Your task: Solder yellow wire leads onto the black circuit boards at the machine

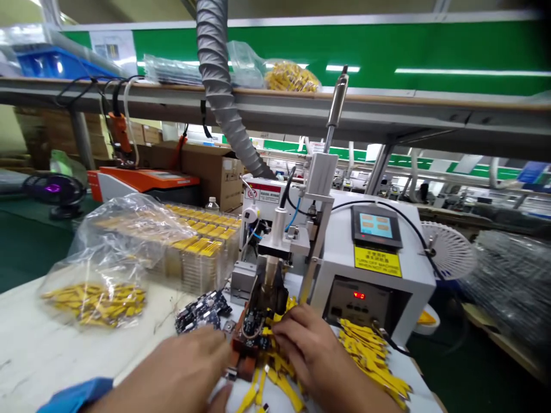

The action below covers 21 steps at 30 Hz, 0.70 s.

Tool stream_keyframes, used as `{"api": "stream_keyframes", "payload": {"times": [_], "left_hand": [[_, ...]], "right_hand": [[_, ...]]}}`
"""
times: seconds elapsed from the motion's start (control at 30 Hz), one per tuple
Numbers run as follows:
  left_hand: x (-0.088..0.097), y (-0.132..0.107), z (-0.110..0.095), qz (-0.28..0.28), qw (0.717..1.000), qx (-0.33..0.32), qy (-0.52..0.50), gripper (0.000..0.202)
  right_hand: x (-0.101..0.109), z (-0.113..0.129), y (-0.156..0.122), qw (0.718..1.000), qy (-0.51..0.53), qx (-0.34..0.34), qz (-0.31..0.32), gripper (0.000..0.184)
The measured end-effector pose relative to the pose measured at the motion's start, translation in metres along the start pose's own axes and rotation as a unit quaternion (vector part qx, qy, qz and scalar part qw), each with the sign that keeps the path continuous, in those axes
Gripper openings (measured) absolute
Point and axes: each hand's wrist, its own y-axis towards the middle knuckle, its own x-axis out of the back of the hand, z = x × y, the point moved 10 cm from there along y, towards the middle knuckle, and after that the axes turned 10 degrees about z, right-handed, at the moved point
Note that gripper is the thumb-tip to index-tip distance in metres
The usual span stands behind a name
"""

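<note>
My left hand (189, 361) is closed, fingers curled down at the left side of a red-brown fixture (246, 367); its fingertips are hidden, so I cannot tell what they hold. My right hand (312, 341) pinches a yellow flex strip (267, 331) at the fixture's right side. Small black circuit boards (253, 326) sit on the fixture, under the dark head (269, 287) of a bench press machine. Loose yellow strips (284, 387) lie below and between the hands. Beyond my left hand is a pile of black circuit boards (204, 312).
On the left are a clear bag of yellow pieces (97, 304) and stacked clear trays (200, 269). A heap of yellow strips (372, 355) lies at the right, before the white control box (413, 246). A grey hose (215, 74) hangs over the machine; a fan (450, 249) stands right.
</note>
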Motion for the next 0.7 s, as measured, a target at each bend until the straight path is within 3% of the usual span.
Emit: {"api": "stream_keyframes", "payload": {"times": [0.07,0.13,0.27,0.37,0.53,0.7], "left_hand": [[0.01,0.0,0.037,0.003,0.995,0.101,0.022,0.021],[0.015,0.003,0.052,0.004,0.993,0.114,0.026,0.023],[0.004,0.019,0.046,0.011,1.0,0.013,-0.008,0.045],[-0.002,0.025,0.042,-0.016,0.999,-0.03,-0.033,0.042],[-0.003,0.022,0.043,-0.077,0.995,-0.038,-0.045,0.036],[-0.006,0.019,0.044,-0.1,0.994,-0.033,-0.031,0.038]], "right_hand": [[0.0,0.001,0.0,1.0,-0.002,0.003,0.002,0.022],[0.002,0.004,0.0,1.0,-0.01,0.012,-0.006,0.024],[0.002,0.004,0.0,1.0,-0.008,0.01,0.003,0.025],[0.0,0.002,0.0,1.0,-0.005,0.002,0.013,0.024],[0.0,0.003,0.001,1.0,-0.012,0.014,0.015,0.024],[-0.002,0.0,0.002,1.0,-0.017,-0.004,0.023,0.024]]}}
